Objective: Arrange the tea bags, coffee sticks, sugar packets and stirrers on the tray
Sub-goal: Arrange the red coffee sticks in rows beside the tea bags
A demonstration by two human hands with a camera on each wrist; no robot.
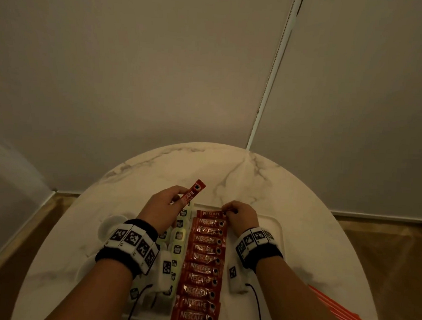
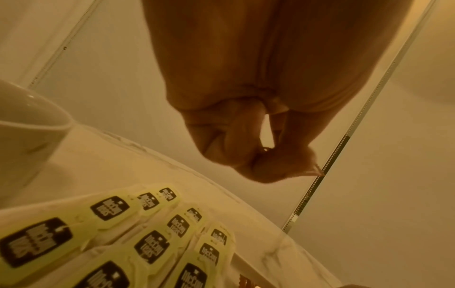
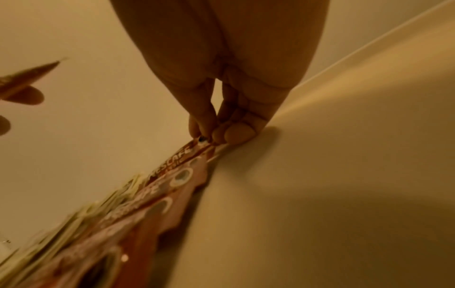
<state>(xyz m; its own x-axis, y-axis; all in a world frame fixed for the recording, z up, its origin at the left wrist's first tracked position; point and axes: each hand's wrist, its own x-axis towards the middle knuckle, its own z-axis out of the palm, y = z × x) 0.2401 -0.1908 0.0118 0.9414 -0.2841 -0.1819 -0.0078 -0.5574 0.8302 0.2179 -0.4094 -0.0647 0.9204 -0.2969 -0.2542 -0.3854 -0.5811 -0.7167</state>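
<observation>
A white tray (image 1: 273,228) lies on the round marble table (image 1: 229,171). A column of several red coffee sticks (image 1: 202,268) runs down its middle, with yellow-tagged tea bags (image 1: 178,235) in rows to the left. My left hand (image 1: 178,198) holds one red coffee stick (image 1: 192,193) up above the tray's far left corner. My right hand (image 1: 227,212) pinches the right end of the farthest coffee stick (image 1: 210,213) in the column. In the right wrist view the fingertips (image 3: 231,134) press on that stick's end (image 3: 187,154). The tea bags (image 2: 152,245) fill the lower part of the left wrist view.
Orange stirrers (image 1: 339,313) lie on the table at the right, near its edge. A white cup (image 2: 27,124) stands left of the tray. The right half of the tray holds nothing. A wall with a window-blind chain (image 1: 272,74) is behind the table.
</observation>
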